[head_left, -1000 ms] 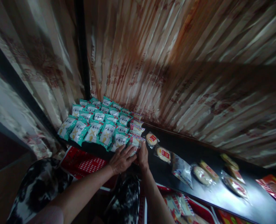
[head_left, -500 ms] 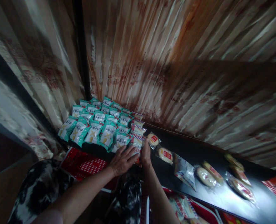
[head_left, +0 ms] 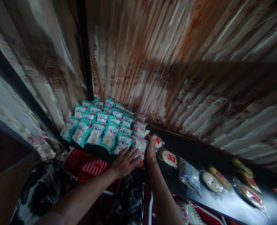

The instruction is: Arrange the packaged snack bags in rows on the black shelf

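My left hand (head_left: 124, 162) lies flat with its fingers spread on the front red-and-white striped snack packet (head_left: 140, 147) at the shelf's front edge. My right hand (head_left: 151, 151) presses against that packet's right side, fingers held together and pointing up the row. The packet closes a short row of like packets (head_left: 139, 128) running back to the wall. Left of them stand several teal snack packets (head_left: 98, 125) in tidy rows.
The dark shelf (head_left: 194, 156) runs off to the right with loose clear-wrapped round cakes (head_left: 168, 157) and other wrapped snacks (head_left: 246, 190) scattered on it. A red basket (head_left: 89, 165) sits below the front edge. Plastic-draped walls close the back and left.
Both hands have slid a little forward along the striped packets, the right one further up the row's side. The view has shifted slightly.
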A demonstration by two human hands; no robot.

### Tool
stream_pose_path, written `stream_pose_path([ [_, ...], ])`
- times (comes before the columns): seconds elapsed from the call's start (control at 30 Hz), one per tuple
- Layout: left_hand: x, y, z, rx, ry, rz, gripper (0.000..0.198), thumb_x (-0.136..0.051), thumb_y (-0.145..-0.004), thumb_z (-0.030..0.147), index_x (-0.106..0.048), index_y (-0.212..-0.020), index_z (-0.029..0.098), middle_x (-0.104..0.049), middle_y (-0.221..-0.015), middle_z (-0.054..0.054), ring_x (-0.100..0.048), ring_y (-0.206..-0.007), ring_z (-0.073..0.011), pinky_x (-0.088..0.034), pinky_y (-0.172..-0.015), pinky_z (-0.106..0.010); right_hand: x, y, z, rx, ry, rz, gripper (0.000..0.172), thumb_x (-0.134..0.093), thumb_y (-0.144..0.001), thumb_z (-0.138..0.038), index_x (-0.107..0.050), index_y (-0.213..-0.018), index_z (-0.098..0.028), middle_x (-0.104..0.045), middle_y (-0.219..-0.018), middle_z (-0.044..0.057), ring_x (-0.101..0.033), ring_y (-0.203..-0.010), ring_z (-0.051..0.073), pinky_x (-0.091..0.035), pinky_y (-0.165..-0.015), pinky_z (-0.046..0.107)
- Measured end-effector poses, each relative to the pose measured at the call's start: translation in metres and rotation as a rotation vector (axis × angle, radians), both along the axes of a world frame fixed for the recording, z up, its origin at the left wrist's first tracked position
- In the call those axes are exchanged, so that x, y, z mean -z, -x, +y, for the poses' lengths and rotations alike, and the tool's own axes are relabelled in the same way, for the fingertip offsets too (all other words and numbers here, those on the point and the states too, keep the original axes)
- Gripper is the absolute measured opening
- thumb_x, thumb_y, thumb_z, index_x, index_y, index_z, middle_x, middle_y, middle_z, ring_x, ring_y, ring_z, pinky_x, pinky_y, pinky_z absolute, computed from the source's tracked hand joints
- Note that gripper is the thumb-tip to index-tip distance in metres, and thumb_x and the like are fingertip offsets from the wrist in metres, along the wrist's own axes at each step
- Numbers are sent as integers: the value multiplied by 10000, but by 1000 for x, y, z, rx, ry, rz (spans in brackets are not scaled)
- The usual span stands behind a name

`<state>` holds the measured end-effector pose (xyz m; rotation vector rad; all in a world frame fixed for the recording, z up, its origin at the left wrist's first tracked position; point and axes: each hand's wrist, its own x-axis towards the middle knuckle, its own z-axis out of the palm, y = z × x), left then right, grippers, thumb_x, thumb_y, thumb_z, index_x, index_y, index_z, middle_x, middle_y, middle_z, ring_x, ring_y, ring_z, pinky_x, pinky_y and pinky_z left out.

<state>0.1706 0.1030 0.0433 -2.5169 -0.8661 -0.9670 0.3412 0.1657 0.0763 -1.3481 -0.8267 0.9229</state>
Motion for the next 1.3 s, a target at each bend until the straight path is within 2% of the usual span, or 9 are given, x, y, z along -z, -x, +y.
stream_pose_path([
  [0.13,-1,0,0,3,15,7,444,-468,-920,304,-453,-1349,192,-387,-1480,-74,-208,-1426,-221,-94,-1174,-448,-7,0,-17,56,31,-70,714,-346,-813,-694,-594,-1219,-160,-619,-1246,81,-539,-1180,234,-370,-1029,366],
  [0.3,-3,1,-2,19,21,15,454,-445,-921,309,-450,-1355,174,-404,-1468,-82,-202,-1428,-223,-83,-1176,-453,-7,3,-48,76,26,-186,720,-317,-851,-650,-522,-1314,-139,-547,-1348,93,-466,-1271,237,-320,-1077,376],
  [0.4,-3,1,-3,15,28,11,448,-433,-923,292,-451,-1353,167,-385,-1479,-82,-201,-1428,-222,-90,-1176,-459,-2,10,-71,147,18,-308,744,-311,-856,-643,-472,-1358,-118,-469,-1418,117,-394,-1334,243,-277,-1108,381],
  [0.6,-3,4,-3,42,37,42,450,-443,-923,299,-440,-1364,213,-384,-1483,-49,-227,-1419,-230,-86,-1172,-476,19,28,-106,209,109,-566,754,-368,-842,-634,-395,-1409,-138,-419,-1449,147,-382,-1341,289,-304,-1087,454],
  [0.67,-4,4,-3,43,40,47,430,-440,-928,305,-455,-1351,234,-379,-1487,-33,-230,-1418,-228,-84,-1171,-475,27,29,-109,190,100,-653,760,-364,-843,-629,-375,-1418,-133,-410,-1454,154,-384,-1339,292,-314,-1080,462],
  [0.8,-5,3,-3,28,41,48,405,-420,-943,302,-469,-1338,227,-372,-1492,-27,-236,-1415,-220,-88,-1171,-466,40,28,-104,129,81,-782,794,-286,-840,-656,-449,-1358,-78,-432,-1423,200,-394,-1325,310,-308,-1080,486],
  [0.97,-8,4,-5,32,63,65,403,-422,-942,291,-467,-1338,232,-375,-1489,-51,-263,-1406,-213,-122,-1163,-459,41,29,-106,150,72,-832,795,-244,-862,-642,-421,-1369,-56,-415,-1424,224,-377,-1332,324,-307,-1074,505],
  [1.13,-8,15,-17,0,75,75,453,-387,-951,303,-398,-1389,190,-308,-1519,-87,-203,-1427,-220,-99,-1165,-466,42,43,-118,176,-32,-903,722,-312,-881,-600,-370,-1408,-110,-356,-1468,198,-318,-1370,310,-312,-1072,502],
  [1.3,-4,27,-25,-11,118,92,447,-401,-939,282,-412,-1379,203,-285,-1531,-72,-187,-1431,-226,-110,-1165,-469,49,52,-120,138,-58,-952,668,-320,-904,-545,-313,-1445,-153,-348,-1478,175,-294,-1384,297,-326,-1063,496],
])
